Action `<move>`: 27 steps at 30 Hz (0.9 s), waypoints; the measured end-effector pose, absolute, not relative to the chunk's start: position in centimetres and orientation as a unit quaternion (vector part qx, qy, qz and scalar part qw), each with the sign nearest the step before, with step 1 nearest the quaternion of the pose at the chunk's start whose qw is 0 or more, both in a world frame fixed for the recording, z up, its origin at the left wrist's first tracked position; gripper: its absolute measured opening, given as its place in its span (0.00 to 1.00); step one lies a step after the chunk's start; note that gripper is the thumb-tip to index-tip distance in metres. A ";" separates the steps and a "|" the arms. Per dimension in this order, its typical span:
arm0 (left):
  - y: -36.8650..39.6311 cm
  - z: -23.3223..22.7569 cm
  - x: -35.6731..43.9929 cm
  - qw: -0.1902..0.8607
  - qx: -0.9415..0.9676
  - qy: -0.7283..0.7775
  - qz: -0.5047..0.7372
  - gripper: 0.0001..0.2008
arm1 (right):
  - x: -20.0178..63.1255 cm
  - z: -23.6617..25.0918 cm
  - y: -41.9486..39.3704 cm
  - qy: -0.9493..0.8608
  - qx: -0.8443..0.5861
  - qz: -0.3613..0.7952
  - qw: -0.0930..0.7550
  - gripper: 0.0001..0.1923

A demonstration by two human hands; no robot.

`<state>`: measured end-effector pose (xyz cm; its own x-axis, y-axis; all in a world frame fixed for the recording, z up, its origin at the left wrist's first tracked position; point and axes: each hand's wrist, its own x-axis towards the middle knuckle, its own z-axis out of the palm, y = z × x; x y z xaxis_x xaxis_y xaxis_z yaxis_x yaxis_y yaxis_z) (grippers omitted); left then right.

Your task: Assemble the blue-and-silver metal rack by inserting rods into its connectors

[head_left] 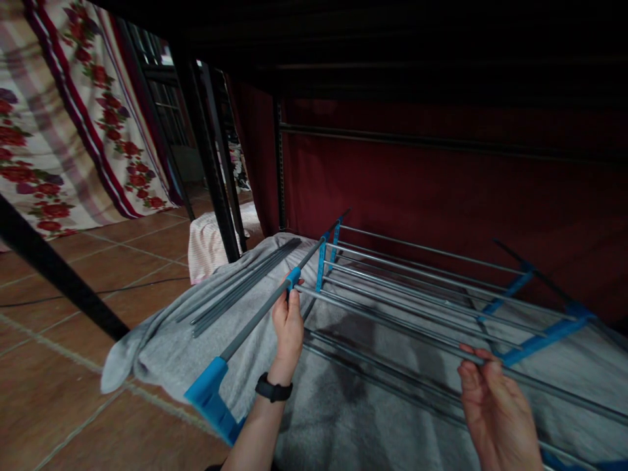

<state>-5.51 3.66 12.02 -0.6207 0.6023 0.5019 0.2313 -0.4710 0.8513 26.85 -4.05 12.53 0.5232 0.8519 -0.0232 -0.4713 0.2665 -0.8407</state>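
My left hand (288,320), a dark band on its wrist, is closed around a blue plastic connector (293,277) on a grey metal pole (252,325). My right hand (495,399) pinches a long thin metal rod (392,320), whose left end meets that connector. Both belong to a rack frame of metal rods and blue plastic parts. A larger blue corner piece (209,391) caps the pole's near end. Farther back, slotted blue brackets (321,265) carry several parallel rods. On the right, blue crosspieces (547,337) join another dark pole. My fingertips are partly hidden.
The frame lies on a grey blanket (392,432). Several loose grey tubes (240,288) rest at its left. Black metal posts (203,150) stand beside it, with a dark shelf low overhead and a maroon cloth (417,176) behind. A cable (98,299) crosses the tiled floor (44,353).
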 end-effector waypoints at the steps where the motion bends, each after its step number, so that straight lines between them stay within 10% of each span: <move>1: 3.6 12.0 -5.5 0.124 0.421 0.499 0.747 0.19 | 26.9 12.5 -4.1 -0.224 -0.423 0.434 0.764 0.18; 27: 3.6 11.8 -5.1 0.151 0.417 0.477 0.758 0.20 | 26.9 12.8 -4.2 -0.233 -0.420 0.422 0.769 0.17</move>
